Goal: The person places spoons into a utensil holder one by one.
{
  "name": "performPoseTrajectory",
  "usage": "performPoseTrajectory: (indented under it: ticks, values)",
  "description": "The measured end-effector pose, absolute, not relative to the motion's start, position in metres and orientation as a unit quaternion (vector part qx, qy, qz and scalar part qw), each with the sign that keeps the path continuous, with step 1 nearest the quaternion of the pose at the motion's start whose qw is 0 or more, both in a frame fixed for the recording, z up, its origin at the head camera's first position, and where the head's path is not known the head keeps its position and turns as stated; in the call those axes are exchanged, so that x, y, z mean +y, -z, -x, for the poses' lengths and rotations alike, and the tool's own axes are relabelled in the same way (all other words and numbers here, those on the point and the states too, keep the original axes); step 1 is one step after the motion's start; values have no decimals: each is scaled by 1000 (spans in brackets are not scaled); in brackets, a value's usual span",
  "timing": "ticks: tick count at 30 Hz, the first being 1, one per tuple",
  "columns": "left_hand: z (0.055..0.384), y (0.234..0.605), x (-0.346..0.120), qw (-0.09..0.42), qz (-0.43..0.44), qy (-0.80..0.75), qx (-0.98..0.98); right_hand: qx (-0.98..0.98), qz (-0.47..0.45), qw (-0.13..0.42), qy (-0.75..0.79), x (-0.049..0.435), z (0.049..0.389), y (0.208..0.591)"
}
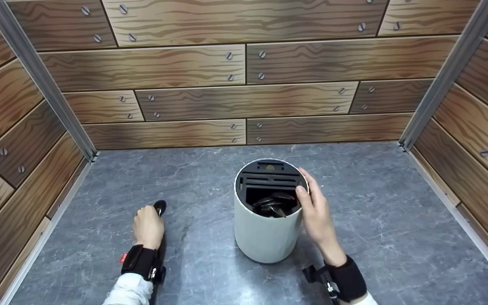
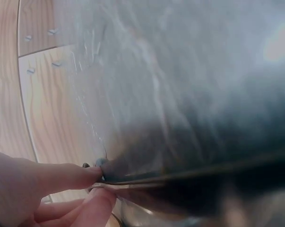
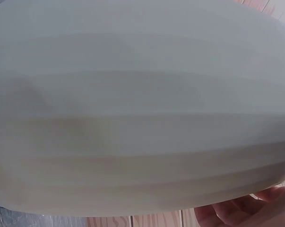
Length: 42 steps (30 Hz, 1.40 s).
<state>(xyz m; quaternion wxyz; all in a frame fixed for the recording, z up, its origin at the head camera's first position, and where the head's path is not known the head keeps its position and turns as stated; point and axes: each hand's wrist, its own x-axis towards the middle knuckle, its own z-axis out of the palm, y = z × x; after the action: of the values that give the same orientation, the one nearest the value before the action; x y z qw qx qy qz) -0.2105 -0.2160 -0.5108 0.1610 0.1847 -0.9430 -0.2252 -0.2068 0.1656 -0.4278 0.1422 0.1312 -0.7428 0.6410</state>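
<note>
A pale grey-green cylindrical utensil holder (image 1: 265,237) stands upright on the floor, with a black slotted insert (image 1: 271,180) at its top. Several dark, glossy rounded pieces (image 1: 273,205) show in its larger opening; their lower parts are hidden. My right hand (image 1: 318,216) holds the holder's right side, thumb at the rim. The holder's ribbed wall (image 3: 142,94) fills most of the right wrist view. To the left, my left hand (image 1: 148,226) pinches a long, thin dark utensil (image 2: 147,182) between thumb and fingers. Its black rounded end (image 1: 160,206) sticks out past the hand; its exact kind is unclear.
The surface underneath is grey and marble-patterned (image 1: 201,178). Wood-print panels (image 1: 244,99) form the back wall, and similar panels rise left and right. Metal strips (image 1: 45,76) run along the corners. Both wrists wear black straps (image 1: 345,277).
</note>
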Motion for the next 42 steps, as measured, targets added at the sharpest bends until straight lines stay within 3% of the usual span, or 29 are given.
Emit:
performPoseTrajectory:
  ticks: [7,15,23,42]
  values:
    - [214,517,-221,171,-179,265,-932,-741,-133,141,-643,166,207,427]
    - [238,561,-240,176,-176,291,-924,-739,-133,138,-646,166,207,428]
    - [211,491,-208,145,-178,340,-912,-740,-132,140,-645,165,208,428]
    - [189,438,-149,288,-100,503,-809,-744,-134,146,-639,166,208,428]
